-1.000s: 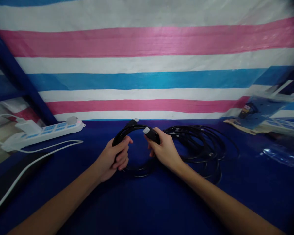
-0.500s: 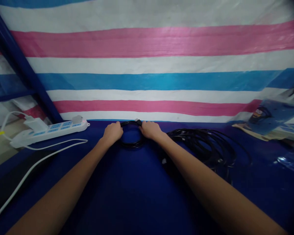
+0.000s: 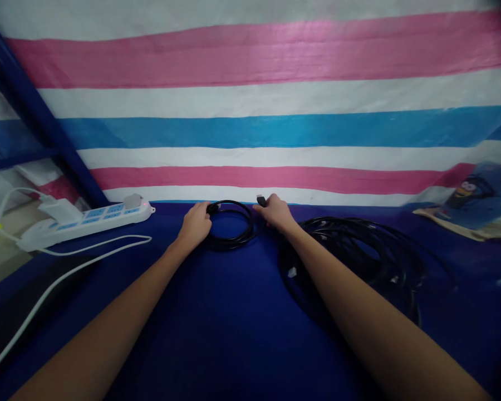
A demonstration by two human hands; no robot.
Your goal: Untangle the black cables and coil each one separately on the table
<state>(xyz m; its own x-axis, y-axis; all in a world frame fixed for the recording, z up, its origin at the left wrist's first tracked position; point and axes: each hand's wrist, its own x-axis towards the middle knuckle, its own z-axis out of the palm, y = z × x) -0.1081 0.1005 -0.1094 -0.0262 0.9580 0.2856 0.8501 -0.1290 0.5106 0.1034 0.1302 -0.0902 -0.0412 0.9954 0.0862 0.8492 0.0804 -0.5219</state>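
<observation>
A coiled black cable lies near the back edge of the blue table. My left hand is closed around the left side of the coil. My right hand, a little to the right of the coil, pinches a black cable plug whose pale metal tip points up and left. A larger heap of black cables with several pale connector ends lies under and beside my right forearm.
A white power strip with a white adapter stands at the left, and a white cord runs forward from there. Striped sheeting hangs behind the table. A printed blue bag lies at the far right.
My right hand has moved right, away from the coil, with the plug in its fingers. My left hand stays at the coil's left side. The view has shifted slightly.
</observation>
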